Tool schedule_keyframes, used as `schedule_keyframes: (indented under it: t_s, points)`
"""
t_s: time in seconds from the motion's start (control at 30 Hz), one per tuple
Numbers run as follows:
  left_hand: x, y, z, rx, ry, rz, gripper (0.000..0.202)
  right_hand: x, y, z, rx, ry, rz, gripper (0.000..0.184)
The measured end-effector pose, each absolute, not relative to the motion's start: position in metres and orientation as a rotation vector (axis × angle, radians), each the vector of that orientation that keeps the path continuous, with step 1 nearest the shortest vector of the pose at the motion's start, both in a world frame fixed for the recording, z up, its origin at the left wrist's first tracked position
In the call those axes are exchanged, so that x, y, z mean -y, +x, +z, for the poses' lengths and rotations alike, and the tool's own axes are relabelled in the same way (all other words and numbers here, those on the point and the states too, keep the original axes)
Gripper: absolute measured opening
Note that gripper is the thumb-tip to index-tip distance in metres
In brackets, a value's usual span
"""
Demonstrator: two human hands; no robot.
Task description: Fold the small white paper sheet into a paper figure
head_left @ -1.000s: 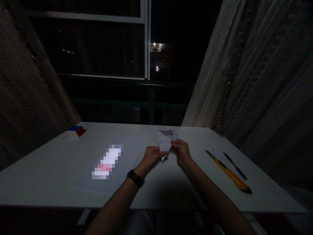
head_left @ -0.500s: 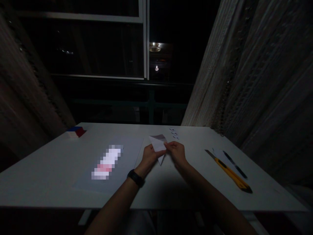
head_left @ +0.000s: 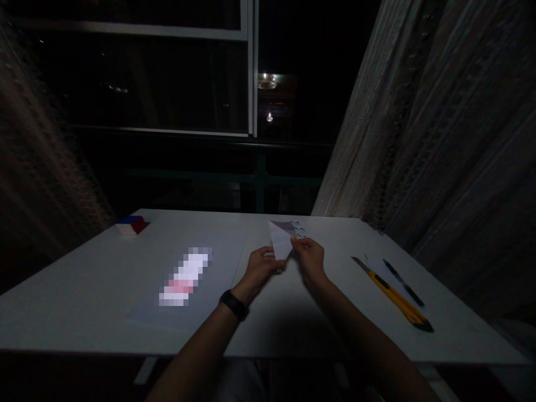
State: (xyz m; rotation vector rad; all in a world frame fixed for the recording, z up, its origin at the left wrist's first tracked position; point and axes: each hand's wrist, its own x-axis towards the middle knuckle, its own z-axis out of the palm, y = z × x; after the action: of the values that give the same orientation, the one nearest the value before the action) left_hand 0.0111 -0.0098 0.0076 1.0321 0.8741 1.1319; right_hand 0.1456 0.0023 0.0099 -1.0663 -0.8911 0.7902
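Observation:
A small folded sheet of white paper (head_left: 281, 241), with a pointed lower end and a shaded flap along its top, is held up over the middle of the table. My right hand (head_left: 310, 259) pinches its right edge between thumb and fingers. At the paper's lower left, my left hand (head_left: 260, 269) has thumb and fingers around the narrow end; some of its fingertips are hidden. A dark band (head_left: 233, 305) circles my left wrist.
On the white table (head_left: 84, 301), a large paper sheet (head_left: 221, 268) lies left, bearing a bright blurred-out rectangle (head_left: 184, 276). A yellow box cutter (head_left: 396, 301), blade out, and a pen (head_left: 402, 282) lie right. A colored cube (head_left: 131, 225) sits far left. Small dark marks (head_left: 298, 228) show behind the paper.
Both hands have shifted slightly right, and the folded paper has moved up and right with them. My left thumb has slid down from across the paper toward its lower end.

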Motion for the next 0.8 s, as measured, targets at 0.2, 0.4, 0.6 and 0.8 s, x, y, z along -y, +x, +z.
schedule_keyframes:
  t_s: [0.2, 0.4, 0.6, 0.8]
  points:
    - [0.01, 0.01, 0.007, -0.903, 1.014, 1.105, 0.046, -0.005, 0.152, 0.014, 0.843, -1.037, 0.781, 0.033]
    - [0.011, 0.01, 0.007, -0.908, 1.043, 1.122, 0.044, -0.004, 0.157, 0.021, 0.792, -1.034, 0.76, 0.032]
    - [0.011, 0.009, 0.008, -0.928, 1.051, 1.179, 0.048, -0.002, 0.158, 0.022, 0.854, -1.024, 0.942, 0.037]
    - [0.008, 0.009, 0.007, -0.928, 1.038, 1.195, 0.049, -0.003, 0.163, 0.02, 1.153, -1.085, 1.178, 0.064]
